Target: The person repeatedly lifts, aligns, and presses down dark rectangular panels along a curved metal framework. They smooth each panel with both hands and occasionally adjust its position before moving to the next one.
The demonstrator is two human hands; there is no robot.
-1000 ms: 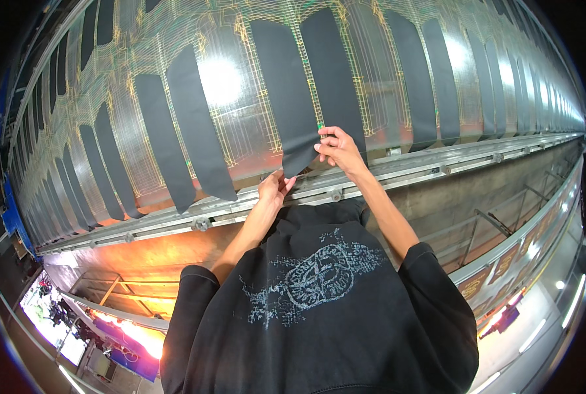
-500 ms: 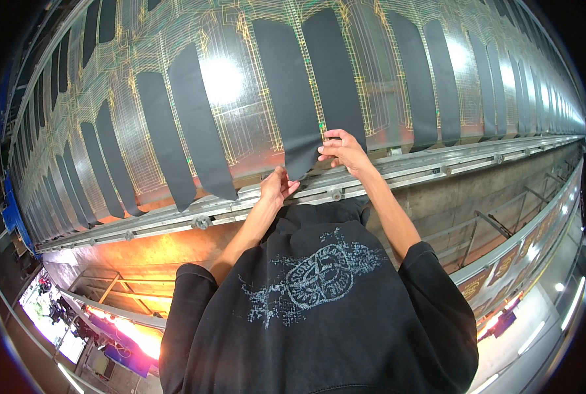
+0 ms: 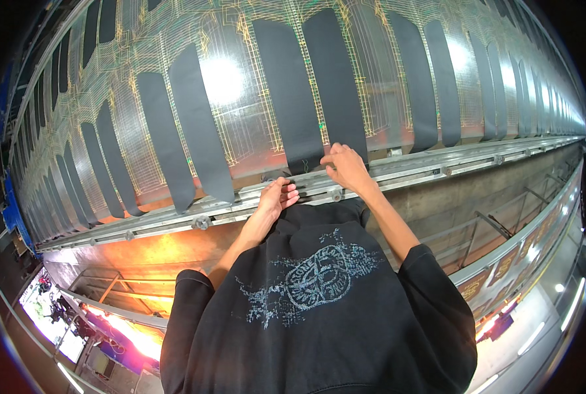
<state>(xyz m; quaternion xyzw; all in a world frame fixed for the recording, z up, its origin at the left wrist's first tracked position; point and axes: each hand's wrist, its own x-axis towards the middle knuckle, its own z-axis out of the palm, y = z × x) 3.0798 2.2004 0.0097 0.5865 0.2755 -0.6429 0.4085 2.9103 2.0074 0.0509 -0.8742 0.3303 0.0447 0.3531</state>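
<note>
Dark grey fabric panels lie in pairs on a long table. The left panel [image 3: 286, 92] of the middle pair ends between my hands, with a small pale loose thread [image 3: 304, 165] on its lower end. At its lower left corner, my left hand [image 3: 278, 198] pinches a dark fold of that fabric between thumb and fingers. My right hand [image 3: 347, 169] rests over the lower end of the right panel [image 3: 335, 85], its fingers curled together near the gap between both panels. What lies between those fingertips, if anything, is hidden.
Yellow and green guide lines cover the shiny table surface [image 3: 237, 125]. A metal rail [image 3: 404, 164] with bolts runs along its near edge. More panels [image 3: 201, 125] stretch away both sides. An orange-lit frame [image 3: 122, 287] stands low left; a lit screen [image 3: 50, 312] lies beyond.
The lifted lower end of the left panel now lies flatter, showing the thread. My left hand has shifted slightly down; my right hand has moved down, its fingers curling in.
</note>
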